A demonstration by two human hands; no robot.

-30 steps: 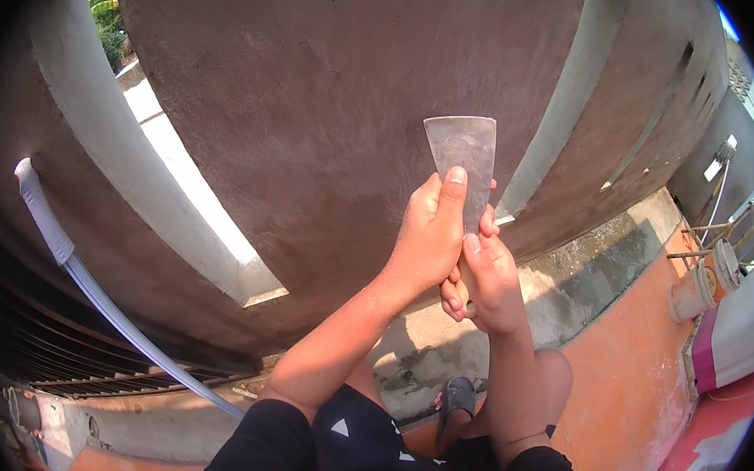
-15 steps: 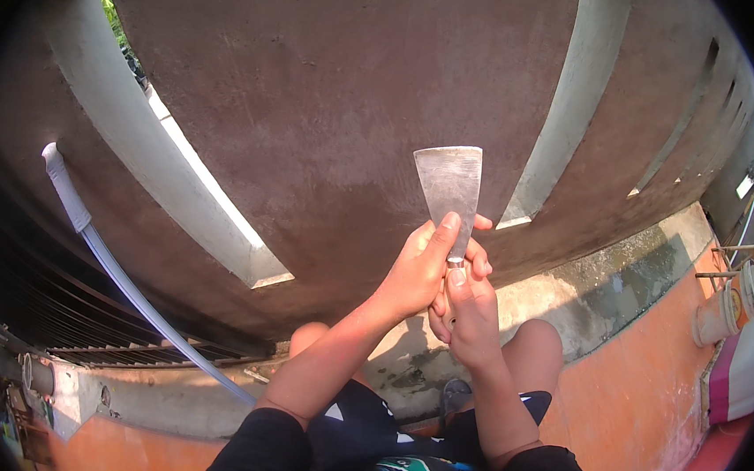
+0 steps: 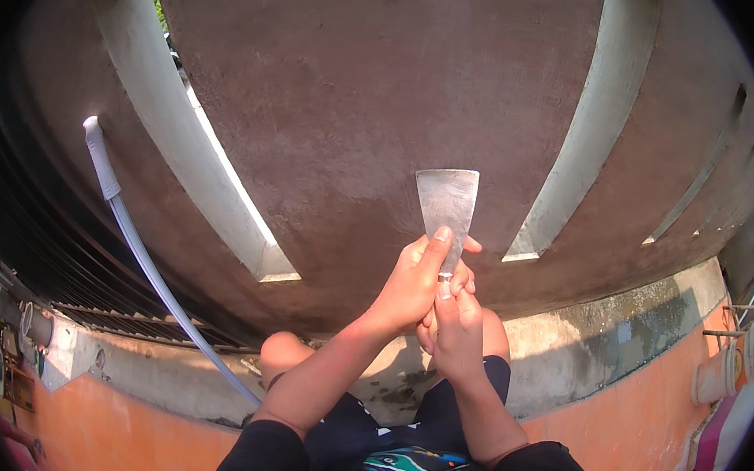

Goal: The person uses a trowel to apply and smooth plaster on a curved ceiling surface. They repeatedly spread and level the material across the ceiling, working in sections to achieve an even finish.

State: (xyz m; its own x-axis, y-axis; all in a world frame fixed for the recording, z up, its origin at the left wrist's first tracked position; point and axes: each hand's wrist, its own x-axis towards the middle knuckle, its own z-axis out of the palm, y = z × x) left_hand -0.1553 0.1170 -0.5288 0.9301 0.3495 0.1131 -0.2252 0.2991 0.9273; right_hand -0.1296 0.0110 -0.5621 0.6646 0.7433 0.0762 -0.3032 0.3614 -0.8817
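A putty knife (image 3: 448,199) with a wide, flared metal blade points up and away from me, in front of the brown wall (image 3: 361,101). My left hand (image 3: 416,274) is closed round it where blade and handle meet, the thumb pressed flat on the metal. Just below and to the right, my right hand (image 3: 458,330) grips the handle, its thumb lying along it. The fingers of both hands overlap and hide most of the handle. Whether the blade touches the wall I cannot tell.
Tall slots with pale edges, a left one (image 3: 182,123) and a right one (image 3: 590,119), cut the wall. A whitish pipe (image 3: 153,267) leans at left beside a dark metal grille (image 3: 34,208). Buckets (image 3: 716,377) stand far right on the orange floor (image 3: 636,433).
The putty knife sits slightly lower in the picture, its blade more upright. Both hands keep their hold. The whole view has shifted, with the wall slots and pipe further right.
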